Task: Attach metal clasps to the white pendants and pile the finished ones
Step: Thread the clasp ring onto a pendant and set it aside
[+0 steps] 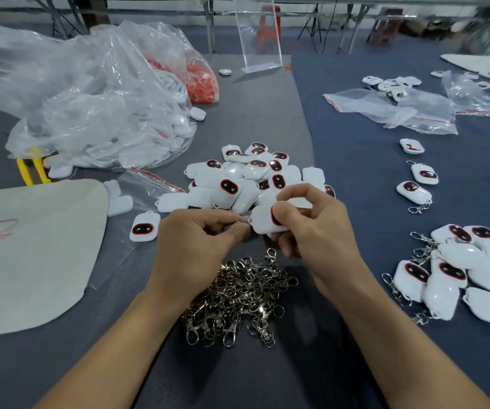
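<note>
My right hand point(311, 228) grips a white pendant point(263, 221) with a dark red-rimmed oval face, held above the table's middle. My left hand point(196, 243) pinches a small metal clasp point(245, 221) right at the pendant's left end. Below both hands lies a heap of silver metal clasps point(238, 296). Behind the hands sits a pile of white pendants without clasps point(249, 178). At the right edge lies a pile of pendants with clasps on them point(459, 270).
Large clear plastic bags point(96, 93) with white parts fill the back left, one holding orange pieces point(202, 81). A pale sheet point(31, 249) lies at the left. A clear acrylic stand point(260, 39) is behind. Small bags point(400, 110) and loose pendants lie at the right.
</note>
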Available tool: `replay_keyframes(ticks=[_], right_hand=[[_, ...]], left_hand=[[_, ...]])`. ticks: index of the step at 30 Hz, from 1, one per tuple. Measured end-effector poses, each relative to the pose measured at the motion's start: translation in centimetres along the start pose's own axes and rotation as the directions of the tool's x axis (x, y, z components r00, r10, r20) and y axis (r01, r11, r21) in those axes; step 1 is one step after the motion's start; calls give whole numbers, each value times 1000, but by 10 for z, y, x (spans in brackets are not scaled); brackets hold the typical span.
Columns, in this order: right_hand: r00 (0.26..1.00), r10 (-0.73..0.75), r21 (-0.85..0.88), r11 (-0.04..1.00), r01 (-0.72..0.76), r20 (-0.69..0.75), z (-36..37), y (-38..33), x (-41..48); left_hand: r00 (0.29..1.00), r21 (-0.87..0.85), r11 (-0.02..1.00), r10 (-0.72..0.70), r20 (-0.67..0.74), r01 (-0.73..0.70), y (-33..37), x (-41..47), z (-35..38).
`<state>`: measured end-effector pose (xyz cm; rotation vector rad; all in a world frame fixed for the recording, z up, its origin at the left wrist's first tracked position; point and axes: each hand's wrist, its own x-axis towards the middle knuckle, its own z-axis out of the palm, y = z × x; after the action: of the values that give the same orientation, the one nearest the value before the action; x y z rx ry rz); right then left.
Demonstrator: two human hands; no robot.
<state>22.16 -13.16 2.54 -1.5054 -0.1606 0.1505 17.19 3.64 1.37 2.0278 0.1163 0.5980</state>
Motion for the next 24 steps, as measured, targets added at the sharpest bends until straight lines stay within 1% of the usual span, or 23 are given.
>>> replay_keyframes(ticks=[1,2,4,6,9,11,13,14,16,17,18,19,20,22,23,24], right_hand=[[1000,7,-6,1000,-7,-3,-5,-2,2],[1000,5,-23,1000,-5,-13,-11,-4,4],[997,-18,-74,997,12,-74,-26,-9,11],[982,-54,-149,988,26,-183,-45,-14,17],[918,-155,-352,936,18,-365,-76,-17,24],[886,-211,-557,828,-61,-412,-89,-16,25],[888,-223,-701,699,-142,-402,-96,-13,26],[890,-227,-746,646,-165,-394,-97,-13,26],[878,-288,-824,536,-182,-382,-91,-14,24],[871,-327,-847,504,-167,-366,-85,-17,22],[873,-349,-854,503,-132,-341,-78,-19,20],[890,-342,-862,497,-101,-302,-69,-20,17],[922,-298,-881,465,-85,-246,-60,-20,14],[985,-137,-931,362,-47,-103,-46,-16,7],[997,-65,-942,335,-15,-39,-42,-14,4],[1000,-21,-942,335,14,7,-41,-13,2]], left_hand=[[1000,-16,1000,-3,-11,3,0,0,0],[1000,16,1000,16,-20,-16,1,-1,0],[994,189,978,100,-35,-91,2,-1,-2],[984,354,923,175,-32,-153,1,0,-4],[984,471,867,181,5,-162,-2,2,-5],[982,466,864,173,78,-189,-2,3,-5],[969,420,877,174,178,-235,1,3,-2],[960,398,883,174,219,-251,3,3,-1],[944,365,891,173,281,-271,5,1,2],[937,357,892,167,307,-276,6,0,2],[930,357,891,158,332,-279,6,-1,2],[922,361,889,148,356,-282,6,-2,2],[915,366,887,135,379,-282,5,-2,2],[907,382,883,104,409,-274,1,-3,3],[906,389,881,94,413,-269,-1,-3,4],[907,396,879,88,412,-265,-2,-3,5]])
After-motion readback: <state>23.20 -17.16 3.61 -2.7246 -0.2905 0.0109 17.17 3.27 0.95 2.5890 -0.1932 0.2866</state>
